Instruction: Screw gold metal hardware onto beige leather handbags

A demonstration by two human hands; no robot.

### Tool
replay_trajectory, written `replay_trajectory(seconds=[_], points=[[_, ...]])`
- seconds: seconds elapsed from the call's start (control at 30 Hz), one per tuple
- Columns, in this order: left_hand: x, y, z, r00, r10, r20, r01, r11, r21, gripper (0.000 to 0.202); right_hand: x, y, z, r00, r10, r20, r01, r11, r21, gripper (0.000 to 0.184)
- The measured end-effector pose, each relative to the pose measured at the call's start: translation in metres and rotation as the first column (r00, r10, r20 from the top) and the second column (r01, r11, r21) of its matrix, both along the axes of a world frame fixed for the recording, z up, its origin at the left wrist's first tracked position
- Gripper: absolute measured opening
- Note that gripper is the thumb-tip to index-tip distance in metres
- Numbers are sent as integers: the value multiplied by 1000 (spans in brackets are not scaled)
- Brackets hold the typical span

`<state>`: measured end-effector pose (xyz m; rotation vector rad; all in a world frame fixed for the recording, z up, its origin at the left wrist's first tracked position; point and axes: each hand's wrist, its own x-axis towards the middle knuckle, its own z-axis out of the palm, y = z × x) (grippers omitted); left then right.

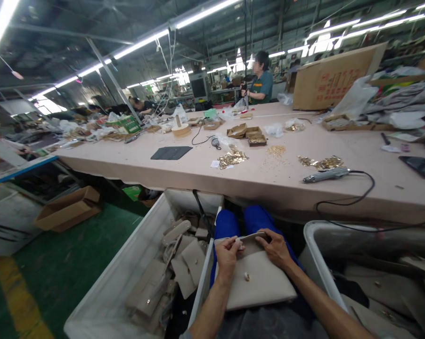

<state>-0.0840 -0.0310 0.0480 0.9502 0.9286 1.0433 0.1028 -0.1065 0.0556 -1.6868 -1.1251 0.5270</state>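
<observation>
A beige handbag [260, 285] lies across my lap on blue trousers, with a small gold clasp [247, 277] on its front. My right hand [276, 248] grips the edge of the bag's raised flap, thumb on the near side. At the flap's left end my left hand [228, 253] is closed in a pinch. Something small and whitish shows at its fingertips, too small to name.
To the left, a white bin [106, 282] holds several beige bags; another bin [316, 249] stands right. On the table ahead lie gold metal pieces [233, 157], an electric screwdriver [325, 175] with a cord, and a dark mat [171, 152]. A co-worker [264, 80] stands beyond.
</observation>
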Motion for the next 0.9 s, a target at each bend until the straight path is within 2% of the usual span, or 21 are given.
replay_trajectory(seconds=[0.23,0.33,0.4,0.47,0.53,0.57,0.63,0.7,0.77,0.83,0.9], points=[[7,-2,-9,993,-86,-87,89,996,28,53,8,-11,-15,999,-12,-29,10,997,-82,30],[12,3,-12,990,-104,-90,105,995,-4,55,18,-12,-15,1000,21,-4,-22,993,-119,30],[14,8,-13,990,-108,-88,106,994,-38,59,28,-11,-7,997,61,39,-56,991,-121,31],[15,14,-14,989,-122,-88,116,990,-77,62,44,-11,9,994,52,97,-44,995,-84,33],[15,19,-15,987,-136,-90,125,985,-116,63,68,-12,34,982,-38,185,39,999,-2,33],[15,21,-16,987,-135,-91,123,984,-131,63,83,-13,48,963,-121,241,111,992,56,32],[16,27,-19,988,-123,-90,108,982,-154,62,122,-12,80,878,-305,368,252,950,187,31],[19,32,-21,991,-106,-82,92,982,-166,61,169,-7,109,733,-499,462,400,866,301,33],[21,37,-22,993,-94,-73,81,982,-173,59,220,4,131,578,-605,548,497,793,351,36],[24,41,-22,994,-86,-73,72,981,-179,58,269,20,141,442,-603,664,575,759,306,37],[26,44,-22,994,-83,-77,68,980,-187,57,307,38,142,373,-516,771,628,752,200,43]])
